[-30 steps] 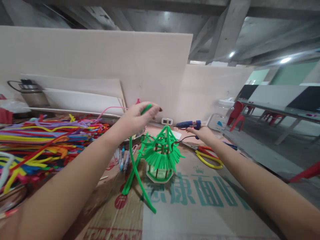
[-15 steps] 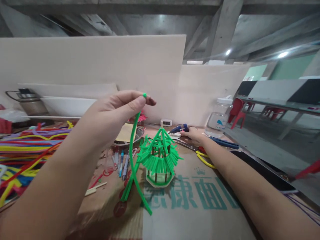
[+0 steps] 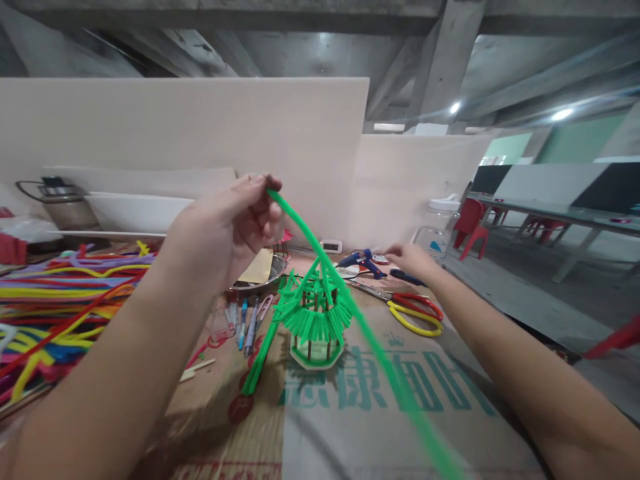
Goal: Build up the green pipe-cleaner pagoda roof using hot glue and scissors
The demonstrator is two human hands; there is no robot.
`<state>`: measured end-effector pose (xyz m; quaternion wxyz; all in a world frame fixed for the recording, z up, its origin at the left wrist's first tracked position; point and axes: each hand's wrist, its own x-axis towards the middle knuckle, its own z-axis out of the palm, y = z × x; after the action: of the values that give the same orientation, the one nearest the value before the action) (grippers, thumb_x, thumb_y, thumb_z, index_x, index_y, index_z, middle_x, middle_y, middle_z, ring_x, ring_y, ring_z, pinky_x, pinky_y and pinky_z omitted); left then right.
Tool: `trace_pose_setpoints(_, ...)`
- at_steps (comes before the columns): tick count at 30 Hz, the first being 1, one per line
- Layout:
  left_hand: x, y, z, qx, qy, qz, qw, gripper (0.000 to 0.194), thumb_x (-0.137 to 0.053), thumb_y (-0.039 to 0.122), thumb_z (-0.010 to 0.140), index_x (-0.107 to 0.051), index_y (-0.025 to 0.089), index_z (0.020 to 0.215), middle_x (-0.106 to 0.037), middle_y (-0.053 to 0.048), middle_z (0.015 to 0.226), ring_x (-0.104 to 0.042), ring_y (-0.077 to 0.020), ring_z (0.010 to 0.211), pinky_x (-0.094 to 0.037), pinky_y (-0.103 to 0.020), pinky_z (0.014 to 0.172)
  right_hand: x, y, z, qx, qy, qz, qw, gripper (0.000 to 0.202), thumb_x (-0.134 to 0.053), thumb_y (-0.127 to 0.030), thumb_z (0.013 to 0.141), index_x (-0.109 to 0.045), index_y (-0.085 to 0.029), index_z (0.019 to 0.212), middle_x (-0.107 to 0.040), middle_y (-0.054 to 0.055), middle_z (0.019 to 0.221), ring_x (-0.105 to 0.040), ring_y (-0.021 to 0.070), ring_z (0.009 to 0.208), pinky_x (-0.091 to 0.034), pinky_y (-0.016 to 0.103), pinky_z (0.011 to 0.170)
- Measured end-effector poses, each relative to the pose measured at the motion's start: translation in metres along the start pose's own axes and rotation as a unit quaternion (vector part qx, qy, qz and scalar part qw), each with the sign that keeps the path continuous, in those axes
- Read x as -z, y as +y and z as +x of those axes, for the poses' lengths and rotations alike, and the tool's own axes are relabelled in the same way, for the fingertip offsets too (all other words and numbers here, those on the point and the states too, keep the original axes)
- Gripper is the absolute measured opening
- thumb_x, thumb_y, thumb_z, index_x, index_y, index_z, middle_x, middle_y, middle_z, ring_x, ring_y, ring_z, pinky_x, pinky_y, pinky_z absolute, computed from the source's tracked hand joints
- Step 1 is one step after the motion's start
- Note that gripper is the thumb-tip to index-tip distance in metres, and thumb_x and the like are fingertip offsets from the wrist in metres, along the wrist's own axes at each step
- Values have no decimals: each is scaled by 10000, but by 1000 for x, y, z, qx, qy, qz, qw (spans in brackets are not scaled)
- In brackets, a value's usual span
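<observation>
While the left hand [image 3: 215, 233] pinches the upper end of a long green fuzzy stem [image 3: 306, 230], its length slants across the view of the green-roofed pavilion model [image 3: 320, 323], lower end blurred; contact with the roof unclear. Model upright on printed cardboard [image 3: 320, 453], short green stems [image 3: 259, 367] beside it; right hand [image 3: 415, 260] looks empty, fingers loosely extended near the blue glue gun [image 3: 356, 259], beyond the scissors [image 3: 415, 327]. Step in hand, by my reading, is handling the single stem, and placing it precisely would call for control of the free end, clear of the roof fringe.
</observation>
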<state>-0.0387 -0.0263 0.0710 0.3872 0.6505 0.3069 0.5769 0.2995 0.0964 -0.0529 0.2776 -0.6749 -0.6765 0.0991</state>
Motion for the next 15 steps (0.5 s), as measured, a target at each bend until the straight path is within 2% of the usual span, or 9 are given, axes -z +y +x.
trace_pose_setpoints(2, 0, -2, 0, 19, -11, -121, 992, 202, -521, 219, 947, -642, 189, 788, -537, 15, 641, -452, -57, 568, -393, -189, 502, 22, -12, -6, 18, 54, 23, 998, 236, -575, -354, 938, -689, -148, 954, -715, 132, 992, -645, 245, 959, -494, 393, 896)
trace_pose_setpoints(3, -1, -4, 0, 28, -30, -150, 988, 186, -559, 207, 931, -662, 186, 778, -551, 16, 631, -462, -54, 563, -392, -185, 499, 32, -22, -11, 32, 74, 40, 996, 255, -555, -374, 937, -687, -155, 930, -726, 121, 962, -651, 251, 943, -490, 384, 883)
trace_pose_setpoints(6, -7, -13, -3, 47, -106, -111, 987, 136, -633, 225, 892, -713, 186, 789, -610, 6, 643, -509, -62, 563, -411, -190, 513, 53, -59, -37, 95, 97, 117, 984, 368, -447, -484, 960, -675, -198, 927, -740, 72, 943, -673, 198, 874, -513, 317, 811)
trace_pose_setpoints(7, -9, -16, -4, 47, -121, -86, 988, 124, -645, 238, 881, -721, 187, 798, -624, 2, 654, -517, -69, 561, -418, -198, 518, 56, -74, -50, 139, 83, 190, 968, 391, -469, -520, 943, -673, -192, 888, -734, 76, 877, -673, 192, 810, -521, 316, 771)
trace_pose_setpoints(8, -12, -19, -6, 42, -131, -58, 989, 123, -648, 260, 875, -726, 187, 813, -637, -4, 668, -523, -78, 560, -426, -209, 523, 57, -88, -64, 179, 51, 233, 954, 406, -489, -553, 928, -673, -197, 862, -723, 64, 824, -665, 183, 763, -523, 313, 746)
trace_pose_setpoints(10, -17, -24, -8, 25, -142, 0, 990, 156, -644, 313, 871, -732, 185, 855, -653, -15, 692, -534, -97, 568, -437, -228, 534, 55, -113, -92, 220, -7, 232, 948, 426, -483, -563, 935, -689, -201, 847, -706, 40, 755, -649, 169, 702, -510, 294, 683)
trace_pose_setpoints(12, -20, -28, -10, 11, -154, 40, 987, 202, -636, 358, 876, -734, 183, 899, -662, -21, 710, -548, -107, 588, -444, -232, 552, 50, -130, -117, 259, -11, 175, 950, 385, -493, -512, 951, -716, -204, 894, -710, 27, 754, -635, 162, 682, -474, 273, 624)
trace_pose_setpoints(15, -22, -31, -10, -4, -175, 55, 983, 221, -626, 373, 889, -736, 187, 935, -677, -21, 740, -551, -100, 599, -446, -220, 565, 44, -143, -140, 313, 18, 126, 941, 274, -537, -415, 950, -728, -220, 934, -721, 14, 805, -599, 143, 662, -417, 254, 582)
